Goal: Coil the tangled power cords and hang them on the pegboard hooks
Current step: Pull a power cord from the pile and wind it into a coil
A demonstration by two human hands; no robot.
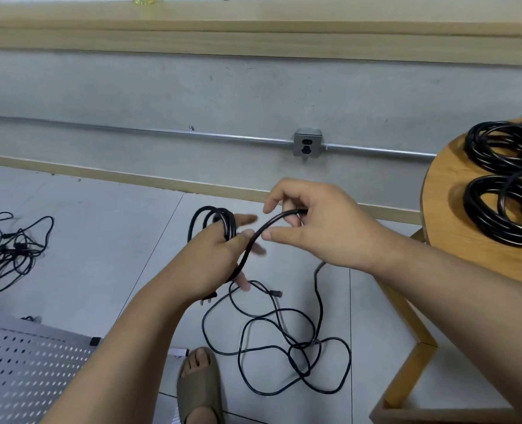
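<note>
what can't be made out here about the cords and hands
Head view:
Left hand: fingers motion-blurred, grip on the coil unclear.
Coiled cords on table: cut by right edge.
Tangled pile: cut by left edge.
Pegboard: hooks unseen, cut by frame corner.

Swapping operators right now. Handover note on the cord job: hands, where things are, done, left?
Left hand: carries a few loops of the black cord wound round it.
Right hand: pinches the same cord further along.
Its slack ends in a loose heap on the floor.
Second tangle: floor, far left, untouched.
Done: coiled cords on the round table.
Left: finish this coil, coil the tangle, hang everything on the pegboard, lower left, no cords on it in view.
</note>
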